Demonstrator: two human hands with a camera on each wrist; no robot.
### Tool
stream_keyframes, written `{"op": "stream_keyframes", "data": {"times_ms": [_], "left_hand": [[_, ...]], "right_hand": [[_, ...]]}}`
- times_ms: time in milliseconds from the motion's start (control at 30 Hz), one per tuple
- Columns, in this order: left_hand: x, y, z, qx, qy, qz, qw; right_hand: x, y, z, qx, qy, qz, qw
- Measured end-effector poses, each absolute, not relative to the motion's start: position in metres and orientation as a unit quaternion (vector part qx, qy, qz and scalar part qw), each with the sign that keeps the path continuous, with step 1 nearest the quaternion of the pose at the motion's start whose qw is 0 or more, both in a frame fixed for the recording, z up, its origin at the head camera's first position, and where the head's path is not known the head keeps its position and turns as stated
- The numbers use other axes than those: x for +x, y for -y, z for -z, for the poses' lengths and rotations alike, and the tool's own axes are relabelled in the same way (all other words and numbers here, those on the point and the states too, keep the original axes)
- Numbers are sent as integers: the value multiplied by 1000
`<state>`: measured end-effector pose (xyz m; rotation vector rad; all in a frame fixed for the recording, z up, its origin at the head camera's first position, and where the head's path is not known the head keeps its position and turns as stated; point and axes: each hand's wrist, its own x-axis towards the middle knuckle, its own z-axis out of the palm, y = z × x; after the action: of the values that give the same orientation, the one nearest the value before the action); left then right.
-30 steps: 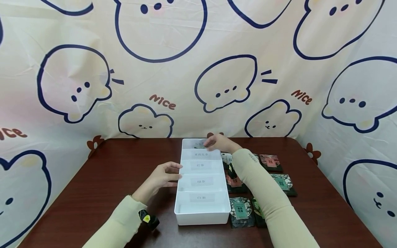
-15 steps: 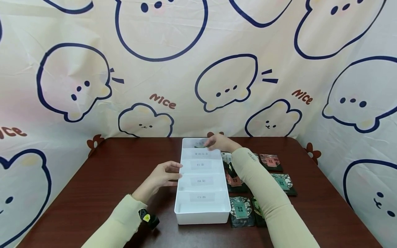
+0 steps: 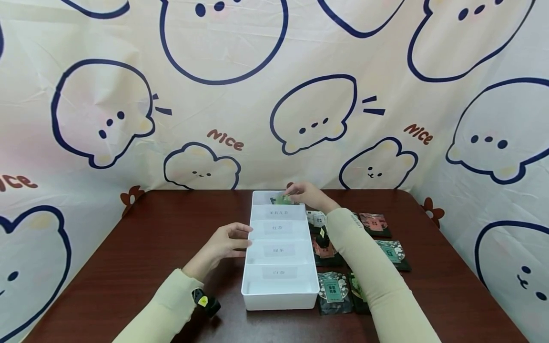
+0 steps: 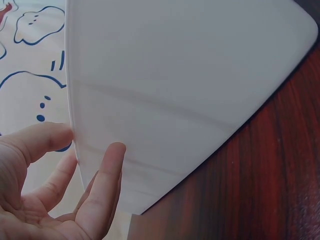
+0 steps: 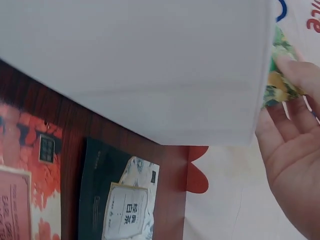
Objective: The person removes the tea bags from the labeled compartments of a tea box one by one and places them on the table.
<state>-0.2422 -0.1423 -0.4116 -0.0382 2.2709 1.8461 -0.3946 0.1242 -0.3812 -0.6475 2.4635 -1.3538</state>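
A long white divided box (image 3: 279, 302) lies lengthwise on the table, each compartment with a paper label in Chinese characters. My left hand (image 3: 220, 245) rests against its left side, fingertips at the rim; in the left wrist view the fingers (image 4: 102, 195) are loosely extended along the outer wall. At the far compartment, my right hand (image 3: 310, 195) pinches a green patterned tea packet (image 5: 281, 75) between thumb and fingers. The packet's lower part is hidden by the box wall in the right wrist view.
To the right of the box lie several dark tea packets, among them a green-labelled one (image 3: 334, 293), a red one (image 3: 375, 224) and a white-labelled one (image 5: 125, 210). A patterned cloth (image 3: 253, 109) hangs behind the brown table (image 3: 171, 228).
My right hand has shifted slightly right and up at the far compartment, and more of the green tea packet shows there. My left hand and the box stay still.
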Motion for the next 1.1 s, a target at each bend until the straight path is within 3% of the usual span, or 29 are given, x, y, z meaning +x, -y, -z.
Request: {"op": "stream_keyframes", "data": {"times_ms": [533,867,1100], "left_hand": [[-242,142,412,-11,-768,-631,105],[-243,142,413,-8,-768,-632,106],[-243,143,413,-6,-770,-629,105]], "right_hand": [[-374,-160,340,-169,-706,687,-7],[-336,-201,328,-164,-666,728,-6],[-300,-241,339,-165,-680,715,-11]]}}
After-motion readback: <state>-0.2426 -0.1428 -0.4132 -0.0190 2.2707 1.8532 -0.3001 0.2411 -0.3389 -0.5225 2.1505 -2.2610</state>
